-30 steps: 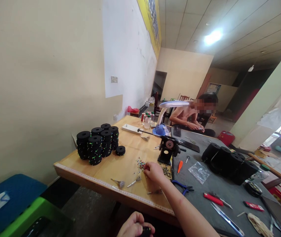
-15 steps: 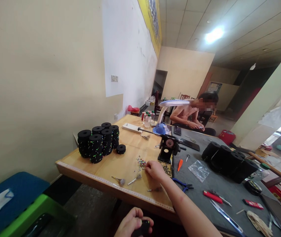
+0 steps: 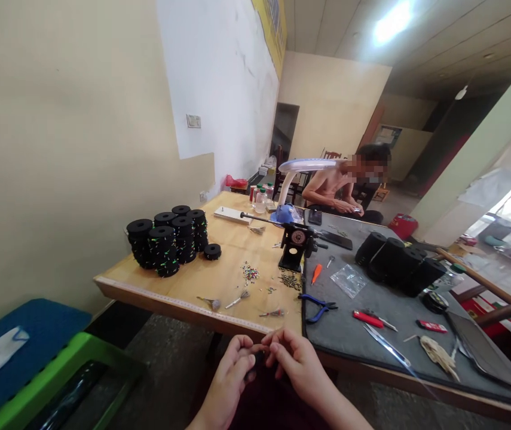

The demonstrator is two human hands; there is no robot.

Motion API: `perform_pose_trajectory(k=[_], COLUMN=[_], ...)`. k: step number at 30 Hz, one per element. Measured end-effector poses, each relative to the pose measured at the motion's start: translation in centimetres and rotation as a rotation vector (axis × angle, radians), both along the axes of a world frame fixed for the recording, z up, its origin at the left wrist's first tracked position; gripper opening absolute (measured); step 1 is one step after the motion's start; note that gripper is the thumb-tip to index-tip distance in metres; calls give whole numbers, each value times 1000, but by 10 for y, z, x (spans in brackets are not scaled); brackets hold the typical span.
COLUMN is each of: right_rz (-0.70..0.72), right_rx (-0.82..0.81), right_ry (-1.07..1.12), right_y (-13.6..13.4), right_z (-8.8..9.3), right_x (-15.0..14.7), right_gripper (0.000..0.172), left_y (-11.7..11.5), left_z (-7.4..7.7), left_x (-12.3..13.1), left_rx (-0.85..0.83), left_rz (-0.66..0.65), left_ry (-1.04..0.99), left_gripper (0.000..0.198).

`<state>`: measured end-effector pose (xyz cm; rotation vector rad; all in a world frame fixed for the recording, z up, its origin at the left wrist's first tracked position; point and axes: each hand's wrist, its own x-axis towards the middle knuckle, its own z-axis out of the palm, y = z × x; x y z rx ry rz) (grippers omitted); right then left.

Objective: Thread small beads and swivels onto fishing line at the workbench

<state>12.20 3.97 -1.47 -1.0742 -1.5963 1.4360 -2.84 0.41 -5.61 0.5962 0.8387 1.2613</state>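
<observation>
Low in front of the table edge, my left hand [image 3: 233,375] grips a small black foam spool [image 3: 259,358], mostly covered by the fingers. My right hand [image 3: 294,364] is closed in a pinch at the spool's right side; whatever lies between its fingertips is too small to make out. On the wooden table [image 3: 156,298] beyond lie a pile of coloured beads [image 3: 250,272] and a pile of small dark metal pieces [image 3: 291,279]. Thin bundles with wispy ends, one of them a pale bundle [image 3: 238,298], lie nearer the edge.
Stacked black spools [image 3: 164,251] stand at left, a black winding device [image 3: 293,248] mid-table. On the grey mat [image 3: 340,328] are blue pliers [image 3: 318,307], an orange-handled tool [image 3: 317,273], a red knife [image 3: 368,319] and scissors [image 3: 387,346]. Another person [image 3: 333,188] sits across.
My right hand has come back from the bead pile to the spool in my left hand. My left hand has risen slightly in view, and the camera view has shifted.
</observation>
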Motion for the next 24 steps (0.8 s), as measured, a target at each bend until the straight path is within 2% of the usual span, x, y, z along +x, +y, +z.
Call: perform_pose_trajectory(k=[5,12,24], right_rz=[-26,-47,-49], right_rx=[3,61,72], right_ry=[96,95,86], right_y=[-11,-15,-16], right_z=[-3,1,2], right_x=[-3,1,1], right_gripper=[31,25,24], left_y=[-2,-5,-4], left_z=[6,18,17], left_x=[7,11,10], left_rx=[105,160,235], left_rz=[-16,8,-6], left_ry=[98,230,278], left_gripper=[18,19,14])
